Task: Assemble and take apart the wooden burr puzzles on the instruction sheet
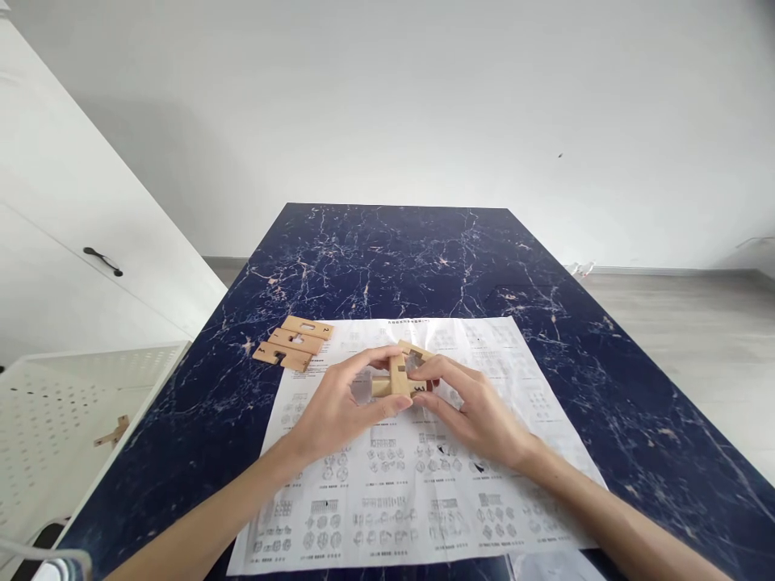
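Above the printed sheet [375,524], my two hands meet around notched wooden puzzle pieces. My left hand [345,395] pinches a light wooden block [398,375] with a small notch, thumb at its near end and fingers at its far end. This block lies across a second wooden piece [381,386]. My right hand [466,399] grips a wooden puzzle piece marked with a black 3 [419,388], up against the block. Another slotted wooden piece [413,349] shows just beyond my fingers. How the pieces interlock is partly hidden by my fingers.
Several flat slotted wooden pieces [294,340] with black numbers lie at the sheet's far left corner. The dark blue marbled table [400,258] reaches toward a white wall. Left of it, a white perforated basket [42,428] contains a wooden piece [112,432]; a white cabinet [102,202] stands behind.
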The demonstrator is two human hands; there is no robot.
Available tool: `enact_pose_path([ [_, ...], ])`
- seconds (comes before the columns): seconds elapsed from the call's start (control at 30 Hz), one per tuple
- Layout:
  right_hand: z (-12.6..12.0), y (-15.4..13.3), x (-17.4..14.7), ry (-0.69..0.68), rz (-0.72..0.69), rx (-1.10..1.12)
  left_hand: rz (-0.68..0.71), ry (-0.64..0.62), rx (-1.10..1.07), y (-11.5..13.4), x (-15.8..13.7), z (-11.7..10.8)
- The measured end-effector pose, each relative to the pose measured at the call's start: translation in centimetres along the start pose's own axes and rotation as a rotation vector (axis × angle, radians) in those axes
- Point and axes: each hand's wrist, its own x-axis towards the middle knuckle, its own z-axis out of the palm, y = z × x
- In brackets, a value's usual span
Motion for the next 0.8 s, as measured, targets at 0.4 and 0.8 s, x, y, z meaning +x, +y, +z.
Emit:
enact_pose_path([
  [0.4,-0.4,0.6,0.3,0.218,-0.09,-0.284,-0.014,0.368,0.064,0.0,0.6,-0.6],
  [0.8,-0.8,3.8,0.3,0.216,0.252,-0.385,0.133,0.1,0.541,-2.1,0.2,0.4],
])
